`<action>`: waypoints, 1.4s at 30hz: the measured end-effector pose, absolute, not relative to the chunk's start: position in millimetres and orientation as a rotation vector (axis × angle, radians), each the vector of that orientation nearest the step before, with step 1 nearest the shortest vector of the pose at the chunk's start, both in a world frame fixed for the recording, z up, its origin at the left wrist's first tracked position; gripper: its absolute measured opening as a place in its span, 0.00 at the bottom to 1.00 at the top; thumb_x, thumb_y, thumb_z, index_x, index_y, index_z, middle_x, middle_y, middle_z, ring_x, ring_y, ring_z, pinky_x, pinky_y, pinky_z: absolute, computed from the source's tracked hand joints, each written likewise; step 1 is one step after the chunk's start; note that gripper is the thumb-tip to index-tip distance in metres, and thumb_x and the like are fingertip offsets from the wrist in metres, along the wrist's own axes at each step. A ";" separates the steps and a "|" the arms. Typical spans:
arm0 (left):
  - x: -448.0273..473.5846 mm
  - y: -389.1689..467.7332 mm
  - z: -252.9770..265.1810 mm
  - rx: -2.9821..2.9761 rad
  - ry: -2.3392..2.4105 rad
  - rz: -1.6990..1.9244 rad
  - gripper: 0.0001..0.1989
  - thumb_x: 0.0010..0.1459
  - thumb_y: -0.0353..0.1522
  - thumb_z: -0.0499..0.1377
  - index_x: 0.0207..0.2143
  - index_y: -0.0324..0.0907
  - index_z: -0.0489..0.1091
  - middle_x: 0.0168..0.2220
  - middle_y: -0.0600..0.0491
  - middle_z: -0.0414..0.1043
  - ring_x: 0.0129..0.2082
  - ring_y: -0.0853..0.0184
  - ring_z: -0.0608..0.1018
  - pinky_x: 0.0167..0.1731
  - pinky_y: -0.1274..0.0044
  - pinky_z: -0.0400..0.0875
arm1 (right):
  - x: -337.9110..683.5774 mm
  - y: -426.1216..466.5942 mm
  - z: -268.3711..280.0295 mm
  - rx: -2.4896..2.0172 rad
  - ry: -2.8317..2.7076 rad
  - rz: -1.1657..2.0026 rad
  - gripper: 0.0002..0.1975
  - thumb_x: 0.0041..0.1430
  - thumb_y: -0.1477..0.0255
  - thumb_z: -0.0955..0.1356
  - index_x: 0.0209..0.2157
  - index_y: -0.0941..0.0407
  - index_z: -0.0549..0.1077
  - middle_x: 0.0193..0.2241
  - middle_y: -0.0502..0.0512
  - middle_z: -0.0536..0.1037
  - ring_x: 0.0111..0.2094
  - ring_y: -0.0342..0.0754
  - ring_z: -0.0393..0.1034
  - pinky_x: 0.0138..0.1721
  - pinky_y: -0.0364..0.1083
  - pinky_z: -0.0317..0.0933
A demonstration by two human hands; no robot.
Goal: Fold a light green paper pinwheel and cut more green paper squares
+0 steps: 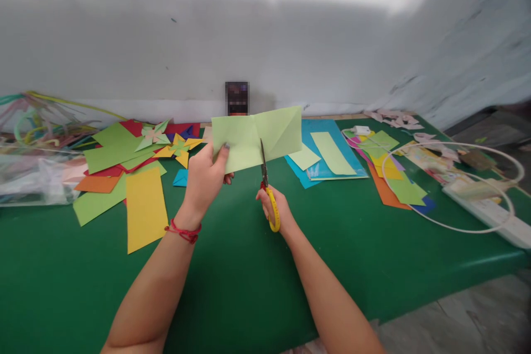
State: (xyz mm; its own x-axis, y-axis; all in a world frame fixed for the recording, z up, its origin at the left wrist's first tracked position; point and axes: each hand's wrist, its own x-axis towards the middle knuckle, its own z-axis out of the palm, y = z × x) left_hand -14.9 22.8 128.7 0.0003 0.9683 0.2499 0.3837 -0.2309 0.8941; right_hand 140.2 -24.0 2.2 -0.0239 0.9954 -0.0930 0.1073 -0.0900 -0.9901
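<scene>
A creased sheet of light green paper (276,135) is held up above the table, its left part pinched between the thumb and fingers of my left hand (209,168). My right hand (276,207) grips scissors (271,207) with yellow handles. Their blades point upward and overlap the lower edge of the sheet near its middle fold; how far apart the blades are I cannot tell. Behind the sheet, light green strips (334,154) lie on a blue packet (357,171). Left of my left hand are a yellow paper pinwheel shape (178,147) and a pale green one (153,135).
Coloured sheets, including a yellow one (146,210), lie on the green table (232,287) at left, beside a clear plastic bag (45,182). A white cable (452,229) loops near a power strip (489,213) at right. A dark pixelated object (237,98) stands against the wall.
</scene>
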 end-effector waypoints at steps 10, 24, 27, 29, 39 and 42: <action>-15.7 22.8 127.1 1.715 1.393 1.191 0.11 0.57 0.37 0.52 0.23 0.42 0.62 0.11 0.60 0.62 0.09 0.74 0.67 0.11 0.82 0.62 | 141.1 -25.2 6.8 -1.110 -1.327 1.362 0.23 0.57 0.51 0.55 0.32 0.56 0.65 0.17 0.45 0.59 0.17 0.40 0.54 0.21 0.41 0.52; -13.8 22.4 126.2 1.593 1.349 1.020 0.10 0.56 0.38 0.53 0.25 0.42 0.62 0.13 0.59 0.63 0.11 0.72 0.68 0.12 0.80 0.63 | 147.5 -26.0 27.2 -1.284 -1.234 1.405 0.24 0.55 0.49 0.56 0.27 0.56 0.64 0.13 0.43 0.60 0.13 0.39 0.57 0.17 0.39 0.54; -12.9 22.6 124.8 1.539 1.317 0.991 0.10 0.55 0.38 0.53 0.26 0.42 0.61 0.13 0.58 0.64 0.11 0.71 0.68 0.12 0.80 0.64 | 146.9 -25.6 31.3 -1.302 -1.204 1.408 0.23 0.54 0.50 0.57 0.25 0.56 0.63 0.12 0.43 0.61 0.12 0.39 0.57 0.16 0.39 0.54; -11.9 21.8 124.6 1.521 1.309 0.966 0.10 0.55 0.38 0.53 0.26 0.42 0.61 0.13 0.58 0.64 0.11 0.71 0.68 0.12 0.80 0.64 | 146.6 -25.4 32.6 -1.318 -1.185 1.400 0.21 0.54 0.52 0.59 0.24 0.56 0.62 0.12 0.43 0.61 0.12 0.39 0.57 0.16 0.38 0.54; -8.7 18.8 123.3 1.555 1.325 0.860 0.13 0.56 0.38 0.52 0.22 0.42 0.59 0.13 0.59 0.63 0.10 0.73 0.65 0.12 0.81 0.61 | 149.4 -23.9 29.6 -1.407 -1.154 1.333 0.21 0.53 0.51 0.59 0.24 0.56 0.63 0.12 0.44 0.61 0.12 0.39 0.58 0.15 0.39 0.55; -10.9 20.0 124.9 1.555 1.346 0.854 0.14 0.55 0.38 0.52 0.19 0.42 0.57 0.12 0.59 0.60 0.10 0.74 0.63 0.11 0.81 0.59 | 149.0 -23.6 28.9 -1.444 -1.170 1.316 0.22 0.52 0.50 0.59 0.25 0.56 0.63 0.13 0.44 0.61 0.13 0.39 0.58 0.15 0.39 0.56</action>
